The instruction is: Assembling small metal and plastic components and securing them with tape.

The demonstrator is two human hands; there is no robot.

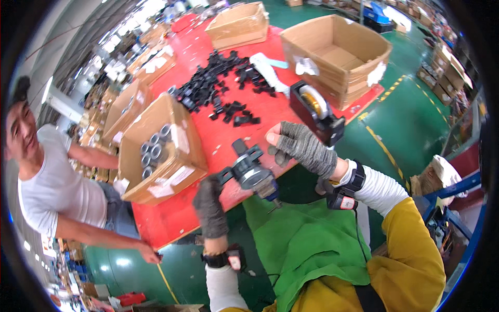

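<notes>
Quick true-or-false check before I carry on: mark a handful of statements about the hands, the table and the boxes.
1. The grey-and-black device is between the left hand and the right hand. True.
2. The tabletop is green. False: it is red.
3. A cardboard box on the table holds grey cylindrical pieces. True.
4. The small black pieces are packed in a bag. False: they lie loose on the tabletop.
5. The right hand is inside the box of cylindrical pieces. False: it is near the tape dispenser.
6. A co-worker in a white top is at the left of the table. True.
</notes>
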